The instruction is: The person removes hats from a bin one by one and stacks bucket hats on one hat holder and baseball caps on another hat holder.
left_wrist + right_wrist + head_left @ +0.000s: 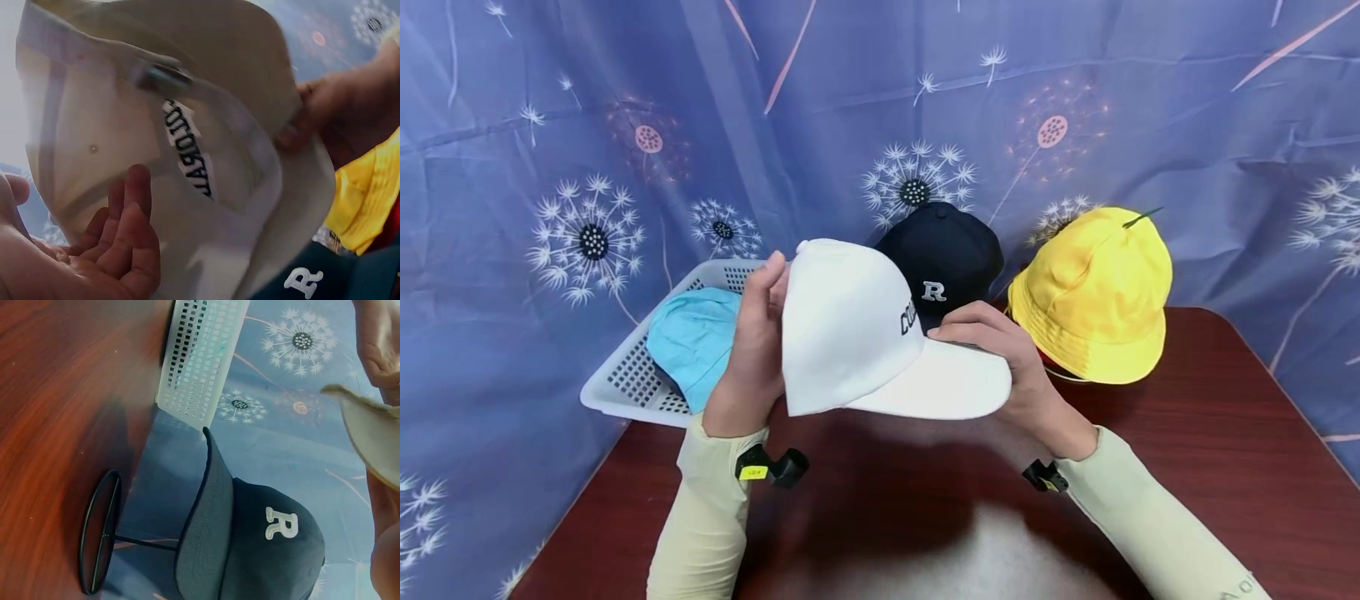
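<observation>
A white baseball cap with dark lettering is held up above the table, its brim pointing right. My right hand pinches the brim, thumb and fingers on its two faces. At the back of the crown, my left hand lies against the cap. The left wrist view shows these fingers loosely bent at the cap's open underside, the thumb apart from them. Behind the white cap is a black cap with a white R, propped on a black wire stand.
A white perforated basket with a light blue hat in it stands at the left. On the right is a yellow bucket hat, with something red under its brim. A patterned blue curtain hangs behind the dark red table.
</observation>
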`<state>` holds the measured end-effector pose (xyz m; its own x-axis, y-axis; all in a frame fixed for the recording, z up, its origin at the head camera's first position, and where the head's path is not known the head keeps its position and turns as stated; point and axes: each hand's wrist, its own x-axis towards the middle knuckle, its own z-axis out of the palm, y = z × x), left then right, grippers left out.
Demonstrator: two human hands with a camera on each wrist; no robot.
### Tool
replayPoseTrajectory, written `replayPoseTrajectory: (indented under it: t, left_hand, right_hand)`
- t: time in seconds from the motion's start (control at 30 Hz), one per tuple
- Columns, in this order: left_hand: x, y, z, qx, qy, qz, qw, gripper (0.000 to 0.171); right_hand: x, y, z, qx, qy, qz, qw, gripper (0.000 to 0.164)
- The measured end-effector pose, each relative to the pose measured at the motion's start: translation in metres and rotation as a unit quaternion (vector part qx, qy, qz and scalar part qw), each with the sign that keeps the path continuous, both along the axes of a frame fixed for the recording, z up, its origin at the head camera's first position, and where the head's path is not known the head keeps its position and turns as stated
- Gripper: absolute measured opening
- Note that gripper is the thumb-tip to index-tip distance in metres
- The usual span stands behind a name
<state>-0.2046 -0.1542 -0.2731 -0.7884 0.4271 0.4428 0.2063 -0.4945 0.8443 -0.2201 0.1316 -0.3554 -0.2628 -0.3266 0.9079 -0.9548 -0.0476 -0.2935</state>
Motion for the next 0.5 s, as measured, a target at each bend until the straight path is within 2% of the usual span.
replayPoseTrajectory:
  t: [0.1, 0.2, 0.23, 0.33, 0.43, 0.5]
  left_hand:
    - [0.001, 0.006, -0.002, -0.024, 0.018, 0.047, 0.9984, 0.039]
    - [0.002, 0.013, -0.004, -0.043, 0.060, 0.073, 0.9945, 0.038]
    - [0.001, 0.016, -0.005, -0.051, 0.076, 0.084, 0.9922, 0.037]
    - [0.001, 0.021, -0.009, -0.091, 0.138, 0.129, 0.9778, 0.041]
    - [0.001, 0.025, -0.013, -0.135, 0.190, 0.175, 0.9566, 0.045]
    - [0.001, 0.028, -0.016, -0.151, 0.216, 0.182, 0.9474, 0.052]
  right_hand:
    - [0.001, 0.000, 0.001, -0.020, -0.009, 0.013, 1.000, 0.043]
    - [0.003, 0.001, 0.002, -0.045, -0.025, 0.019, 0.998, 0.039]
    - [0.003, 0.001, 0.002, -0.052, -0.034, 0.025, 0.998, 0.033]
    - [0.008, 0.001, 0.001, -0.077, -0.088, 0.024, 0.993, 0.015]
    - [0.014, 0.002, -0.002, -0.095, -0.155, 0.008, 0.983, 0.033]
    - [0.018, 0.001, -0.004, -0.104, -0.189, -0.008, 0.976, 0.044]
